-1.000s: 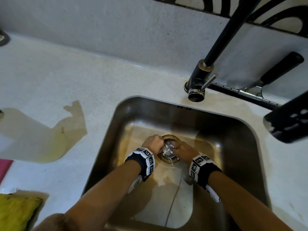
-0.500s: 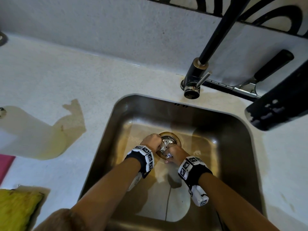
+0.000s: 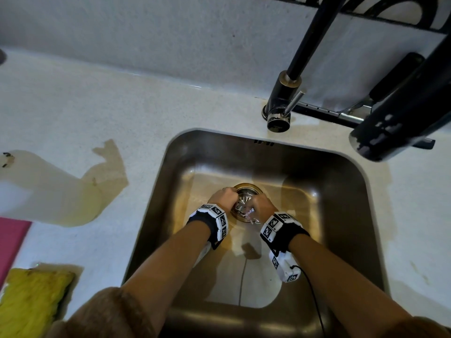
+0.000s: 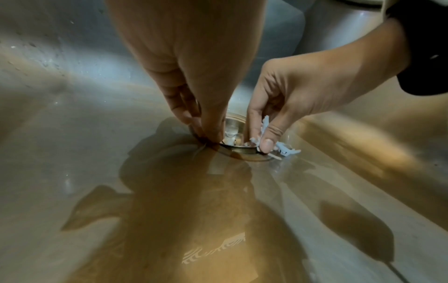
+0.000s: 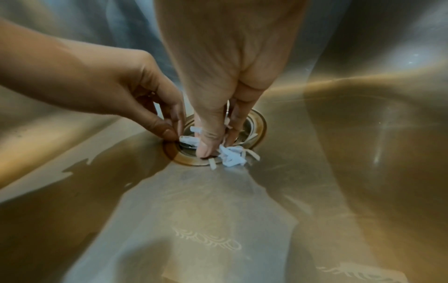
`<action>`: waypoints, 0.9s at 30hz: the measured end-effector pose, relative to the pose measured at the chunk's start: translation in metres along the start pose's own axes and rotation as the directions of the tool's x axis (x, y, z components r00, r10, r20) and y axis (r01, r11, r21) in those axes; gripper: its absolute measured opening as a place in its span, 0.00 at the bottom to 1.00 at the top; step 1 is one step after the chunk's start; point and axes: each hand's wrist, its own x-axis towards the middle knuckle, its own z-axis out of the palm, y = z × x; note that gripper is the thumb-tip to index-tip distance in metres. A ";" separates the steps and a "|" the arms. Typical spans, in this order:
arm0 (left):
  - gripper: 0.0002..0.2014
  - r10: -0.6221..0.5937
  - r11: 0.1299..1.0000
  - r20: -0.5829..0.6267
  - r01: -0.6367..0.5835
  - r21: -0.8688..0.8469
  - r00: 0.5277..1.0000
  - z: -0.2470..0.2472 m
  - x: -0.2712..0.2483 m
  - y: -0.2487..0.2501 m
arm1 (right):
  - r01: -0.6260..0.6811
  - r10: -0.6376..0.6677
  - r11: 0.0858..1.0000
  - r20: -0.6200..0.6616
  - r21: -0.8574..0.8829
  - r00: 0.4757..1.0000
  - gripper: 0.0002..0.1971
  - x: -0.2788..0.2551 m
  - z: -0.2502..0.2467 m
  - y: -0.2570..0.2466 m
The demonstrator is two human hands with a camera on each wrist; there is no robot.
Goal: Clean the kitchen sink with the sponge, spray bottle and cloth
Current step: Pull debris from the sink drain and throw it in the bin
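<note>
The steel sink (image 3: 341, 191) has a round drain strainer (image 3: 245, 191) in its floor. My left hand (image 3: 231, 198) pinches the strainer's left rim (image 4: 211, 137) with thumb and fingertips. My right hand (image 3: 253, 207) reaches into the strainer from the right and pinches white paper-like scraps (image 5: 232, 155) between thumb (image 5: 208, 141) and fingers. More scraps (image 4: 286, 150) spill over the near rim onto the sink floor. A yellow sponge (image 3: 29, 301) lies on the counter at the bottom left. No spray bottle is recognisable.
A black tap (image 3: 280, 111) stands behind the sink, and its dark spout head (image 3: 390, 132) hangs over the right rim. A black-handled utensil (image 3: 395, 74) lies along the back wall. A pink object (image 3: 9, 240) sits at the left edge. The white counter (image 3: 122, 106) shows yellowish wet patches.
Both hands stay at the drain. The right hand has shifted a little around the strainer's right side, and the scraps now show at the near rim. The head view has drifted.
</note>
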 end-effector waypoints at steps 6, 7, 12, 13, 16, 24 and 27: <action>0.12 0.015 1.000 -0.016 -0.015 0.011 1.000 -0.004 0.006 0.001 | -0.073 0.106 0.977 -0.160 0.198 0.981 0.09 0.002 0.003 0.009; 0.11 0.018 1.000 -0.021 -0.018 0.009 1.000 -0.005 0.007 0.002 | -0.109 0.157 0.966 -0.200 0.234 0.967 0.10 0.003 0.006 0.012; 0.11 0.016 0.999 0.072 -0.013 -0.046 0.997 0.000 0.015 0.007 | -0.155 0.262 0.928 -0.295 0.340 0.919 0.11 0.003 0.012 0.024; 0.11 0.021 0.999 0.097 -0.016 -0.051 0.995 0.001 0.016 0.008 | -0.162 0.267 0.926 -0.287 0.342 0.920 0.11 0.004 0.012 0.027; 0.11 0.053 0.998 0.160 -0.056 0.015 0.986 0.004 0.017 0.011 | -0.179 0.270 0.924 -0.246 0.337 0.931 0.14 0.001 0.006 0.031; 0.10 0.086 0.991 0.176 -0.103 0.089 0.981 0.000 0.014 0.013 | -0.032 0.078 0.980 -0.229 0.198 0.970 0.05 -0.024 -0.010 0.023; 0.10 0.054 0.998 0.201 -0.058 0.016 0.978 -0.005 0.011 0.017 | 0.002 0.019 0.988 -0.138 0.152 0.990 0.19 -0.034 -0.013 0.022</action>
